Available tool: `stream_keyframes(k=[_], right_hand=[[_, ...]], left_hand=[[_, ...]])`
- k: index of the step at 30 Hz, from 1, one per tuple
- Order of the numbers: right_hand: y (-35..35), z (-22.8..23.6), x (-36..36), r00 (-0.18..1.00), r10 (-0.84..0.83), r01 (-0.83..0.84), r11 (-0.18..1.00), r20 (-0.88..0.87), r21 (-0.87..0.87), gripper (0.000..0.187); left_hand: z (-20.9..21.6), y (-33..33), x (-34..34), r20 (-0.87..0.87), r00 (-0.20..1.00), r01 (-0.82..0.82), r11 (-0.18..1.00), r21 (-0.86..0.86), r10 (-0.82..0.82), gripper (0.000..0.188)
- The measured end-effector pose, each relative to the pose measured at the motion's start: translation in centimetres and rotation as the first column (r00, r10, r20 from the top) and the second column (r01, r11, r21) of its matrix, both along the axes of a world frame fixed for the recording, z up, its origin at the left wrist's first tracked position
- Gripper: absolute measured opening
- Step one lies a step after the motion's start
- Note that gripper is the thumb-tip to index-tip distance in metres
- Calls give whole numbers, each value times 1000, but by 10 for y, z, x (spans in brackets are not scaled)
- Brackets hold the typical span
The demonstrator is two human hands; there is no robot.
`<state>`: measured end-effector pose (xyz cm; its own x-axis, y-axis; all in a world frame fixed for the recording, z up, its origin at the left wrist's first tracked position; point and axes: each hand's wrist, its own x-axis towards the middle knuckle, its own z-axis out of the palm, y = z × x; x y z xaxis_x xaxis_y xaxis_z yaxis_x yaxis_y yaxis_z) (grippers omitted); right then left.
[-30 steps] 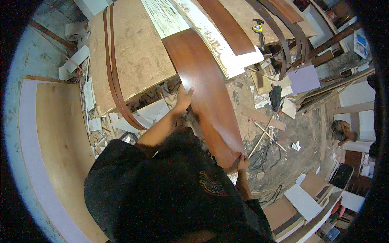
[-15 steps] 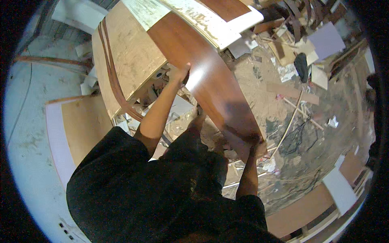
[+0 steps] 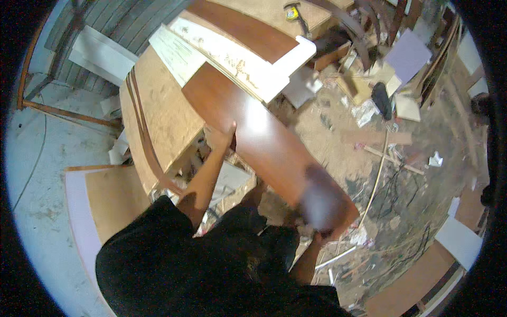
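Note:
A long glossy reddish-brown board (image 3: 274,150) slants from the workbench toward my lower right. Its far end rests on or just over the bench top, beside a pale, whitish board (image 3: 171,61). My left hand (image 3: 219,138) is closed on its left long edge, thumb on top and fingers hidden beneath. At the near end, my right hand (image 3: 320,239) grips the corner, mostly in shadow and partly hidden. The bench (image 3: 158,116) has a light plywood top. Across it lies a white panel (image 3: 232,58) with brownish patches, touching or close to the brown board's right side.
A yellow tape measure (image 3: 291,12) and a hammer-like tool (image 3: 302,24) sit at the far side of the bench. Wood scraps, a dark shoe-like item (image 3: 381,100) and a thin stick (image 3: 381,164) litter the floor at right. A panel (image 3: 113,198) leans at left.
The view has shifted, so the bench sits lower in it. Both hands keep their hold on the brown board, whose near end has swung a little to the right.

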<state>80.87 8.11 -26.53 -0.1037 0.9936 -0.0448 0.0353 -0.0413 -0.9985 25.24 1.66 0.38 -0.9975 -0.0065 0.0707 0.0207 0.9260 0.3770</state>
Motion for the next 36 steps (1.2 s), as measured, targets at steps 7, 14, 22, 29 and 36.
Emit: stream_keyframes(k=[7, 14, 22, 29, 36], right_hand=[[2, 136, 69, 515, -420, -322, 713, -747, -623, 50], [-9, 195, 76, 686, -604, 70, 609, -405, -790, 38], [-20, 229, 75, 694, -559, -13, 621, -454, -784, 33], [-2, 198, 92, 838, -276, -292, 504, -472, -813, 33], [-1, 222, 27, 918, 66, -366, 521, -391, -771, 59]], left_hand=[[-8, 1, -7, 69, 996, 56, 998, -20, -54, 96], [-11, -3, -20, -136, 976, 172, 985, -14, -172, 80], [-14, 1, -35, -277, 937, 234, 972, 37, -215, 63], [-25, -3, -66, -363, 905, 241, 970, 5, -223, 63], [-39, -9, -113, -339, 916, 210, 976, -55, -216, 67]])
